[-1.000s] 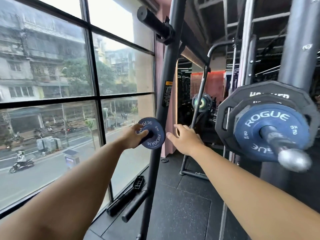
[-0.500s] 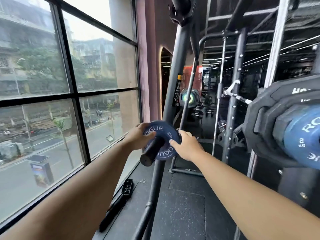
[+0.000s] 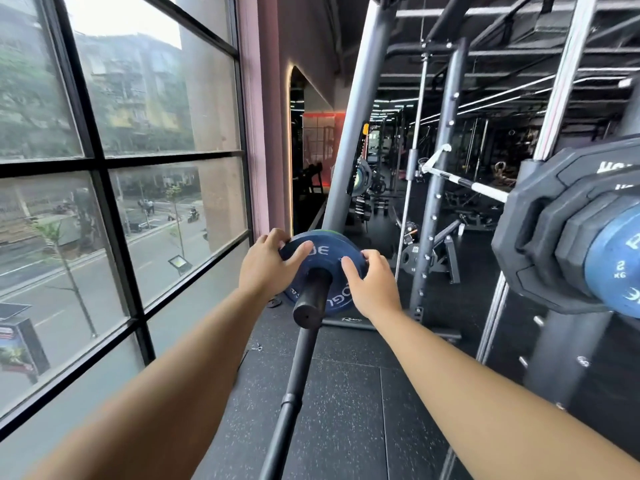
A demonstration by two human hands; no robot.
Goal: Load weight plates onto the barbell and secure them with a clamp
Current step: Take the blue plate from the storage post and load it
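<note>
A small blue Rogue weight plate [image 3: 323,259] sits on a black storage peg [image 3: 309,299] that sticks out of the grey rack upright toward me. My left hand [image 3: 265,263] grips the plate's left rim, thumb across its face. My right hand [image 3: 372,284] grips the right rim, fingers curled over the edge. A thin green edge of another plate shows just behind the blue one. At the right edge hangs the barbell end with black plates [image 3: 540,237] and a blue 2 kg plate [image 3: 614,268] on its sleeve. No clamp is in sight.
A tall window [image 3: 121,161] runs along the left. The grey rack upright [image 3: 360,109] rises behind the peg. Black rubber flooring [image 3: 346,393] lies below, and more racks and a white bar [image 3: 467,183] stand further back on the right.
The view has swung left and closer to the peg. My right hand has closed onto the plate's right rim, so both hands now hold it. The barbell end slid toward the right edge.
</note>
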